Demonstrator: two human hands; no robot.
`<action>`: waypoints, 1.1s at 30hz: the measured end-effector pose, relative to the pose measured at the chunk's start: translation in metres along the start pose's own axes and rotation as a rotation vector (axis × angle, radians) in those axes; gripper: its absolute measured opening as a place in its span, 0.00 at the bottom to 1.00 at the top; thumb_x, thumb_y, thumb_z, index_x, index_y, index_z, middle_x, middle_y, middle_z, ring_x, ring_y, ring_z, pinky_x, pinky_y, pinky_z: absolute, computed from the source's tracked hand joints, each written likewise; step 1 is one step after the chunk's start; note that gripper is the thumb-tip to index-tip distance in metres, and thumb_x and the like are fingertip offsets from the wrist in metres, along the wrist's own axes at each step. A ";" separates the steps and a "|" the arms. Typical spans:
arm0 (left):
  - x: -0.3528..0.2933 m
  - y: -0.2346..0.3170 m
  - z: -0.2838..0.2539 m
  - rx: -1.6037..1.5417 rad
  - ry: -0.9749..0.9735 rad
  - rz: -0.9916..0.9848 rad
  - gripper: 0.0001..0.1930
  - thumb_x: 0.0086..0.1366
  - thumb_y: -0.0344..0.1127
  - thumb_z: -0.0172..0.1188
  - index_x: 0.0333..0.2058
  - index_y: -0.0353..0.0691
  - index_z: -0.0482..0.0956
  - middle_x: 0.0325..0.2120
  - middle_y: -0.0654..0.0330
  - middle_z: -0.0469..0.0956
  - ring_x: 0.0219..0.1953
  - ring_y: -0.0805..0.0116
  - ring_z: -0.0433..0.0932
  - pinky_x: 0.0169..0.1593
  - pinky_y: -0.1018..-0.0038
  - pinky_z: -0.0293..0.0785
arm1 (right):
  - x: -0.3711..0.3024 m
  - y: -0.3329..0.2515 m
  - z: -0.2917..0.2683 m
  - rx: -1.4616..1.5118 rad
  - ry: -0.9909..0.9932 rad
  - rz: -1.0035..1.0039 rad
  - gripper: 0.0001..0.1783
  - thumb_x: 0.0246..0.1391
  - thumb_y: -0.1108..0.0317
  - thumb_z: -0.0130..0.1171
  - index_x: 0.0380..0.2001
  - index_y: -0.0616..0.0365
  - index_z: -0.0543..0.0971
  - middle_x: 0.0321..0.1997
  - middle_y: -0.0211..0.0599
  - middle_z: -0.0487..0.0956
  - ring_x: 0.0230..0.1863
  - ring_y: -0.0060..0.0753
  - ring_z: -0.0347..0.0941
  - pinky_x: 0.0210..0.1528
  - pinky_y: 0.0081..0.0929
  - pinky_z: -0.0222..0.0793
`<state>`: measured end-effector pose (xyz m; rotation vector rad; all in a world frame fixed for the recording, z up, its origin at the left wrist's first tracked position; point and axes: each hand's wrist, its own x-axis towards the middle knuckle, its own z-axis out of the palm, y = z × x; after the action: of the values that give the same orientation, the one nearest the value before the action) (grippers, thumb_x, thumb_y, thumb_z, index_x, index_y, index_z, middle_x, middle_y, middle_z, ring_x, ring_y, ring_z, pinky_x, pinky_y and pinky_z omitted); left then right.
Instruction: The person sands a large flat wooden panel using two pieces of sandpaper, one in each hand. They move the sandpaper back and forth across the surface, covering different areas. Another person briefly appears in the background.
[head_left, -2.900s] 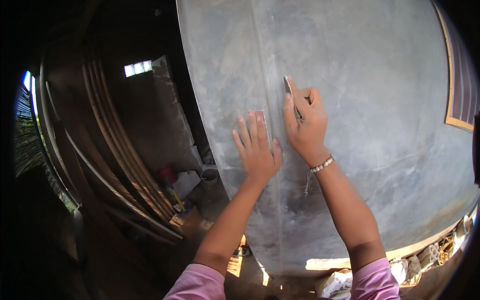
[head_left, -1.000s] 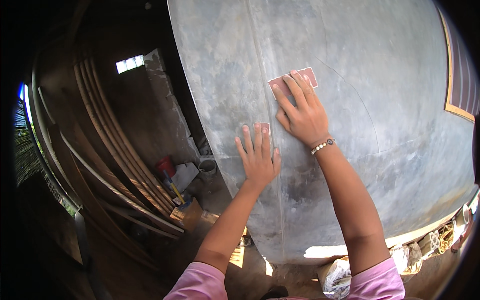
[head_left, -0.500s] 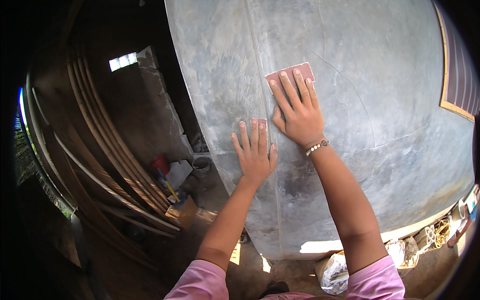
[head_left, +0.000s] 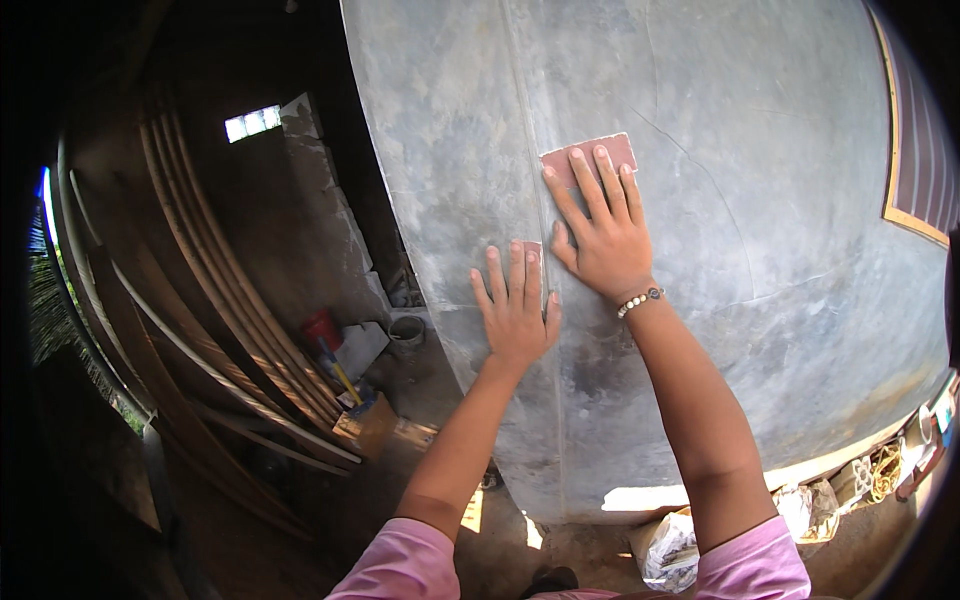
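1. Pink sleeves [head_left: 752,558] at lower edge.
2. Left hand [head_left: 513,312] flat, fingers fanned, over reddish-brown scrap [head_left: 535,247] against grey wall [head_left: 700,335], just left of vertical seam [head_left: 559,430].
3. Right hand [head_left: 607,243] higher, flat, fingers spread over reddish-brown sheet [head_left: 562,163], right of seam; beaded bracelet [head_left: 638,301] at wrist.
4. Beyond wall's left edge: bucket [head_left: 406,334], long poles [head_left: 197,240].

A reddish-brown rectangular sheet [head_left: 617,149] with a pale, ragged rim lies flat on the grey wall [head_left: 450,120], right end tilted higher, its lower part covered by the right hand [head_left: 610,250]. Nearer the wall's left edge and lower, a similar piece [head_left: 537,247] shows one corner beneath the left hand [head_left: 514,325].
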<state>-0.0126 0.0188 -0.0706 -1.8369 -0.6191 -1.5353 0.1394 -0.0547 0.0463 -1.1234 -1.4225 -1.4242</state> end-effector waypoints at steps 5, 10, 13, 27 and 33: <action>-0.002 -0.001 0.001 0.001 0.008 0.003 0.37 0.73 0.47 0.52 0.77 0.36 0.60 0.78 0.45 0.59 0.79 0.31 0.55 0.77 0.30 0.41 | -0.002 0.000 0.000 0.000 -0.001 0.013 0.35 0.59 0.58 0.60 0.72 0.37 0.76 0.79 0.35 0.69 0.81 0.45 0.62 0.82 0.51 0.55; -0.002 -0.001 0.001 0.005 0.005 0.006 0.37 0.74 0.47 0.52 0.77 0.36 0.60 0.78 0.45 0.59 0.79 0.31 0.55 0.77 0.30 0.41 | -0.002 -0.001 0.000 -0.002 0.003 0.018 0.35 0.59 0.59 0.60 0.72 0.37 0.76 0.79 0.35 0.69 0.81 0.44 0.62 0.82 0.51 0.55; -0.002 -0.001 0.000 0.006 0.001 0.012 0.37 0.74 0.47 0.52 0.77 0.35 0.60 0.78 0.45 0.59 0.79 0.31 0.54 0.77 0.30 0.41 | -0.003 -0.001 0.001 -0.006 0.009 0.023 0.35 0.59 0.58 0.60 0.72 0.37 0.76 0.79 0.34 0.69 0.80 0.44 0.62 0.82 0.50 0.55; 0.041 -0.018 -0.025 0.011 -0.181 0.102 0.37 0.75 0.44 0.48 0.78 0.34 0.57 0.80 0.44 0.53 0.80 0.29 0.47 0.77 0.29 0.36 | -0.006 0.000 0.006 -0.014 0.098 0.048 0.34 0.58 0.59 0.60 0.70 0.37 0.78 0.77 0.34 0.72 0.79 0.42 0.64 0.81 0.48 0.57; 0.153 -0.039 -0.045 0.085 -0.181 0.299 0.38 0.68 0.37 0.54 0.77 0.41 0.62 0.79 0.51 0.57 0.81 0.37 0.50 0.77 0.32 0.42 | -0.007 0.000 0.005 -0.002 0.104 0.050 0.34 0.57 0.59 0.60 0.69 0.37 0.79 0.76 0.34 0.73 0.79 0.41 0.64 0.81 0.47 0.58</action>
<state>-0.0402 0.0032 0.0908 -1.9176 -0.4579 -1.1418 0.1411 -0.0498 0.0397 -1.0634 -1.3115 -1.4282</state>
